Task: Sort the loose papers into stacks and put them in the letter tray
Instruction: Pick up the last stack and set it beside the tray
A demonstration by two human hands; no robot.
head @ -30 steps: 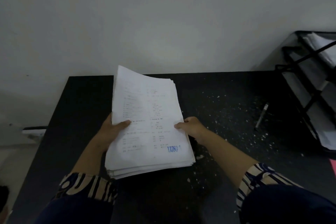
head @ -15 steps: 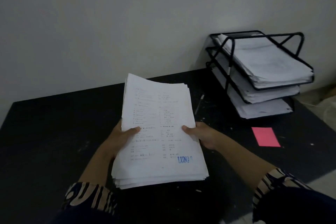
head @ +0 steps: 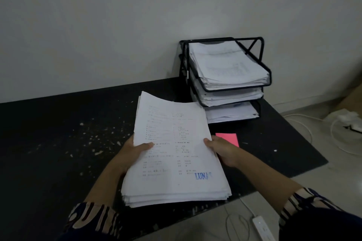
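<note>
A thick stack of white printed papers (head: pixel 176 154), stamped in blue at its lower right corner, hangs above the black table. My left hand (head: pixel 133 154) grips its left edge with the thumb on top. My right hand (head: pixel 221 148) holds the right edge the same way. The black wire letter tray (head: pixel 262 60) stands at the back right against the wall. It has three tiers, and each tier holds a pile of white sheets. The stack's far edge is close to the tray's front left.
A pink sticky note (head: pixel 229 138) lies on the black table (head: pixel 58 143) just beyond my right hand. White flecks dot the tabletop at left. White cables and a power strip (head: pixel 262 227) lie on the floor to the right.
The view has swung to the right, so the letter tray now sits nearer the middle. The stack, still held in both hands, has moved closer to the tray.
</note>
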